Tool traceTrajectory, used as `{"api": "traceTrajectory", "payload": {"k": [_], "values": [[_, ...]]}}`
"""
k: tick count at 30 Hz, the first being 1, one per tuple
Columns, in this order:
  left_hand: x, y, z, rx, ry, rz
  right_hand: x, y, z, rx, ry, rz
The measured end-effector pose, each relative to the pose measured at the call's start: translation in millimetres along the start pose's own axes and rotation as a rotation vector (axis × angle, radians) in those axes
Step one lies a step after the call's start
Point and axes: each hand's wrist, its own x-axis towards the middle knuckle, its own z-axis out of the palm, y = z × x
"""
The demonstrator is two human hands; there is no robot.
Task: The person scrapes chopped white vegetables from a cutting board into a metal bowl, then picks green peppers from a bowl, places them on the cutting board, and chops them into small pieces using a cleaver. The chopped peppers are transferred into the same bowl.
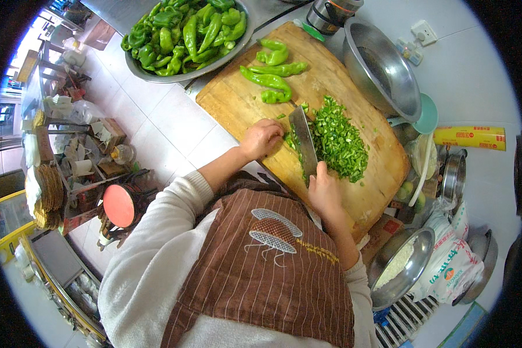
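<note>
My right hand (324,188) grips the handle of a wide-bladed cleaver (303,141), its blade down on the wooden cutting board (376,191). Beside the blade's left face, my left hand (263,138) rests with curled fingers at the board's near edge, next to small green pepper pieces; whether it holds any is hidden. A heap of chopped green pepper (340,141) lies on the blade's right side. Several whole long green peppers (267,80) lie farther up the board. More green peppers (191,35) fill a large metal basin (156,78) beyond the board's upper left edge.
An empty-looking steel bowl (396,74) and a metal flask (326,15) stand along the far side. At right are a green plastic ladle (427,114), a yellow roll (472,137), a steel bowl of white food (402,265) and a printed plastic sack (450,261). A red round stool (118,205) stands left.
</note>
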Motion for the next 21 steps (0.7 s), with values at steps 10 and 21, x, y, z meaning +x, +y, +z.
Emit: {"api": "traceTrajectory", "payload": {"k": [10,21], "values": [[5.7,-3.4,-10.5,0.151,0.207,-0.152,1.1,-6.2,2.5,-0.04,-0.089,0.043],[3.3,12.1,0.1,0.119,-0.145,0.063,1.8,49.6,6.8,0.293,0.233,0.074]]}}
